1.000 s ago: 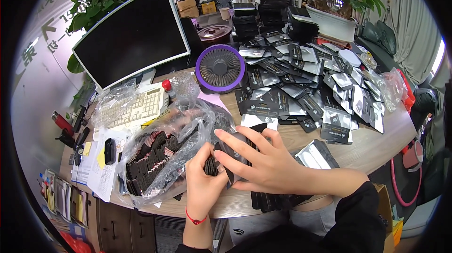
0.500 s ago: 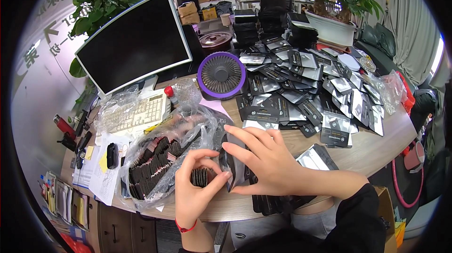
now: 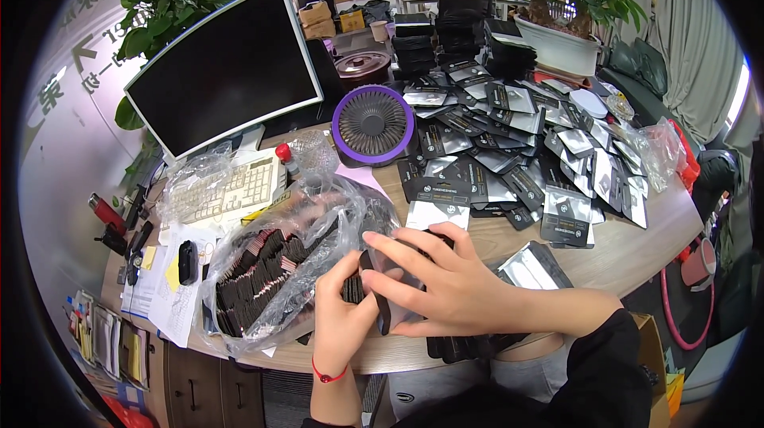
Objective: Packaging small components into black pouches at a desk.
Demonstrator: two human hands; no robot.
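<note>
Presently, the left hand (image 3: 338,306) curls closed around a black stack (image 3: 352,288); the right hand (image 3: 448,283) clasps a pouch (image 3: 387,313) beside it, over the desk (image 3: 625,265). Slack pressure could fan the stack, snagging the pouch.

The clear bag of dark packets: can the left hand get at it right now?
Probably yes: the left hand is right beside the clear bag, with nothing visible between them. It holds a small stack of dark packets, though, which it would likely have to put down first.
</note>
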